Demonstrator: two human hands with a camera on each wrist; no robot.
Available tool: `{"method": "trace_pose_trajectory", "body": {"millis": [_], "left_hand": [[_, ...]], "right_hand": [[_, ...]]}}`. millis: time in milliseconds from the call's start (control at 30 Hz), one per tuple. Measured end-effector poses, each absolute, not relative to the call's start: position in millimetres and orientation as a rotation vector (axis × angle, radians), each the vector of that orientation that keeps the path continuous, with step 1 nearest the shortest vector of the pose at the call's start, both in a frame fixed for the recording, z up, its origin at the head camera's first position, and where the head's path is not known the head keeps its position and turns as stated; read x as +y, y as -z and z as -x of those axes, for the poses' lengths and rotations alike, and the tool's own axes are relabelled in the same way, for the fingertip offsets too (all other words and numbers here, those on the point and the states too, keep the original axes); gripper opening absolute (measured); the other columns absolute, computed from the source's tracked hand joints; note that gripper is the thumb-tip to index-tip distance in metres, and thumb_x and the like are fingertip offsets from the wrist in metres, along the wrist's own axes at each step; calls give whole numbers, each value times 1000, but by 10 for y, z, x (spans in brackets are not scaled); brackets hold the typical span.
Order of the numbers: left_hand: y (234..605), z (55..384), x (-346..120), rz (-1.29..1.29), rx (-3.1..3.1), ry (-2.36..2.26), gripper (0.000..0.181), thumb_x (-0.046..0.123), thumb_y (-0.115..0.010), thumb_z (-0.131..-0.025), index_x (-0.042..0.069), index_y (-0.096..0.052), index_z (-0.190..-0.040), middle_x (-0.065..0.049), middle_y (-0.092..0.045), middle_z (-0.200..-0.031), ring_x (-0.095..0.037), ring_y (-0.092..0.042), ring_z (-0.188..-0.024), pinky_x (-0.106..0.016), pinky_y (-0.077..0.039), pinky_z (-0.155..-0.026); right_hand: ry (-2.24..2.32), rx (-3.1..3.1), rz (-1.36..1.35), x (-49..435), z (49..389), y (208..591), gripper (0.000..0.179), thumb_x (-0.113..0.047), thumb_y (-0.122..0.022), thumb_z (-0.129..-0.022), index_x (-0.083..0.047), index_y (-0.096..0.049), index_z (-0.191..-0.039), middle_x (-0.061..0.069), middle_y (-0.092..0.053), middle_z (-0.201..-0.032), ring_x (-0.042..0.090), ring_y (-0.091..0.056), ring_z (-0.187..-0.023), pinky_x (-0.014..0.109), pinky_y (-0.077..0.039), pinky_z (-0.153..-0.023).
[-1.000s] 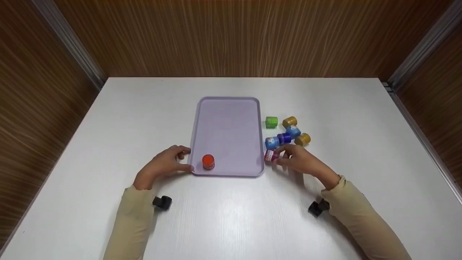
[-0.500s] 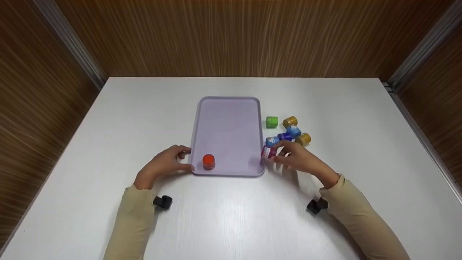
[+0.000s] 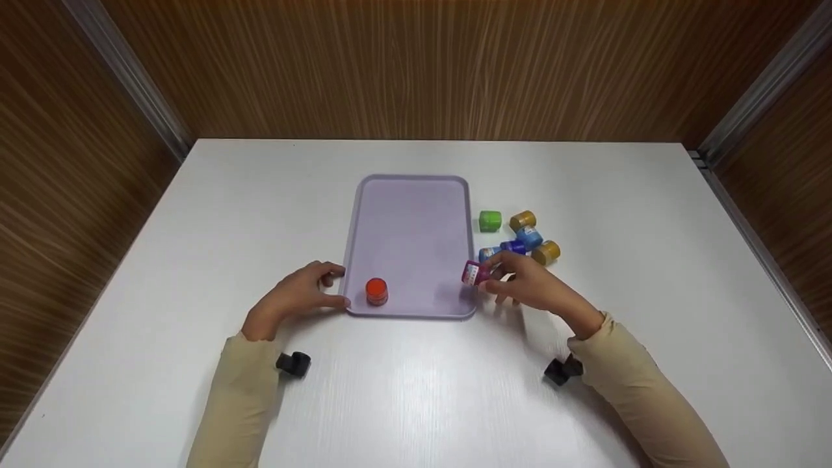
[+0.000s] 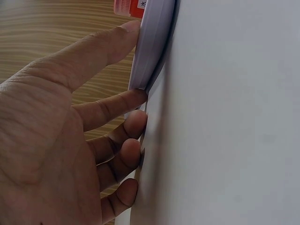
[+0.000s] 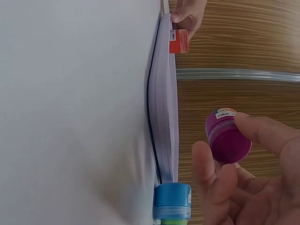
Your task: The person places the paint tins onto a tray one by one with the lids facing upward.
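Observation:
My right hand [image 3: 526, 283] pinches a magenta paint jar [image 3: 472, 273] between thumb and fingers, above the right rim of the lilac tray [image 3: 409, 240]. In the right wrist view the jar [image 5: 228, 136] is tilted and clear of the tray, its white label partly under the thumb. My left hand [image 3: 296, 296] rests at the tray's near left corner. Its thumb and index fingertip touch the outer rim, the other fingers loosely bent, as the left wrist view shows. An orange-red paint jar [image 3: 376, 292] stands upright on the tray near that corner.
Right of the tray lie several more jars: green [image 3: 490, 221], yellow-ochre [image 3: 522, 220], light blue [image 3: 529, 238], dark blue [image 3: 513, 247], and another ochre one [image 3: 545, 252]. A second light blue jar [image 3: 489, 254] is partly hidden by my right hand. Wood-grain panels [image 3: 416, 71] border the white table.
My right hand has lifted the magenta jar from the table beside the tray and carried it left over the tray's rim. The left hand has stayed at the corner.

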State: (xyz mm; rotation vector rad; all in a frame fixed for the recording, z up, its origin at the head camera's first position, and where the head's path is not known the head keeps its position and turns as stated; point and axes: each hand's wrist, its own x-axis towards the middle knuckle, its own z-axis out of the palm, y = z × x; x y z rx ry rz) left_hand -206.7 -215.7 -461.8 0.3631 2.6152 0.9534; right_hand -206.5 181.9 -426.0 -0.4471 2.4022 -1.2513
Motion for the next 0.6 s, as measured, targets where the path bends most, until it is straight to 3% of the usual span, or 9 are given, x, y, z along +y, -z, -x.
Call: {"method": "trace_pose_trajectory", "body": {"millis": [333,600], "left_hand": [[4594,2049,-2132,-332,2601,-947,67,36,-77,-79,8,-54,-134,-9,-53,-109,-21,-46,-96,-34,-38,-85],[4607,2054,-2139,-342,2598,-968,67,35,-77,-79,6,-54,-134,-9,-52,-107,-22,-46,-97,-34,-38,-85]], "right_hand": [[1243,2374,508,1664,2073,4223,34,-13,-67,-88,2,-56,-117,12,-65,-91,15,-63,-68,28,-51,-57],[1256,2388,555,1486,2075,4211,35,-12,-68,-86,1,-56,-117,16,-63,-102,13,-55,-79,25,-48,-57]]}}
